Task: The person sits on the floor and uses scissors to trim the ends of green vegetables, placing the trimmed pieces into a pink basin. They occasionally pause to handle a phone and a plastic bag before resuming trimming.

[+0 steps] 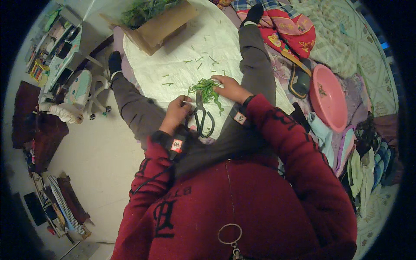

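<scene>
A small heap of thin green pods or stems [203, 88] lies between my hands on a white woven sheet [147, 69]. My left hand [176, 113] is closed at the heap's left side, its fingertips pinched together. A thin green bit shows by those fingertips, but what they hold is unclear. My right hand [232, 89] curls in from the right, fingers bent against the green pieces; its grip is partly hidden. Black-handled scissors [203, 119] lie between the hands, blades pointing into the heap. Beside them, a longer, wavy green pod [218, 104] trails toward me.
Loose green pieces [199, 60] are scattered farther out on the sheet. A cardboard box [162, 30] of greenery stands at the far left. To the right are a pink basin [328, 97], a dark slipper-like object [300, 80] and a red patterned cloth [294, 34]. My legs flank the sheet.
</scene>
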A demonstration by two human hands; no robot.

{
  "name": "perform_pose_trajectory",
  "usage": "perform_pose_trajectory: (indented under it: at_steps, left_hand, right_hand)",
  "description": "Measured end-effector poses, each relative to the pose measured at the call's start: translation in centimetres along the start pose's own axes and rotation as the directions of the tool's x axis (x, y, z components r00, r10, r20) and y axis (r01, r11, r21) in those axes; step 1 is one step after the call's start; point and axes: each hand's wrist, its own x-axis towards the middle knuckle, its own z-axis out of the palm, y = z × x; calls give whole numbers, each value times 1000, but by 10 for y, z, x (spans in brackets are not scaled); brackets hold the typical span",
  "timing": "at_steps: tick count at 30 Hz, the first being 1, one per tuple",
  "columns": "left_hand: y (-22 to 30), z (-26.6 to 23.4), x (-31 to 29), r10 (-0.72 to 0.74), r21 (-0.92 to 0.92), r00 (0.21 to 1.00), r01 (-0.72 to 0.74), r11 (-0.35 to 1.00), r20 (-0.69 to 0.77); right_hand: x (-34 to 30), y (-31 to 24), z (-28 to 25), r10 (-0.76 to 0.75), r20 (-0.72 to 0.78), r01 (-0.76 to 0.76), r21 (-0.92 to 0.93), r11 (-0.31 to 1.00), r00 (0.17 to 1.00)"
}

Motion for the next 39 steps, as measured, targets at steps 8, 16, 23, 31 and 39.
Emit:
perform_pose_trajectory:
  at_steps: [8, 16, 23, 31, 39]
  left_hand:
    - [-4, 17, -14, 103, 422, 988, -45, 906, -115]
    - [-9, 20, -6, 79, 499, 995, -38, 866, -61]
    - [-16, 19, -1, 44, 423, 999, -31, 905, -21]
    - [-11, 24, -3, 58, 403, 998, -43, 914, -26]
    - [-8, 25, -3, 49, 497, 999, -32, 867, -22]
  right_hand:
    - [-26, -14, -7, 44, -28, -39, 156, 987, 999]
    - [-24, -11, -1, 158, 87, -162, 43, 986, 984]
    - [-13, -12, 13, 209, 211, -199, -65, 978, 955]
    - [-9, -3, 19, 178, 94, -182, 33, 983, 980]
    - [-7, 10, 22, 212, 190, -273, 400, 875, 959]
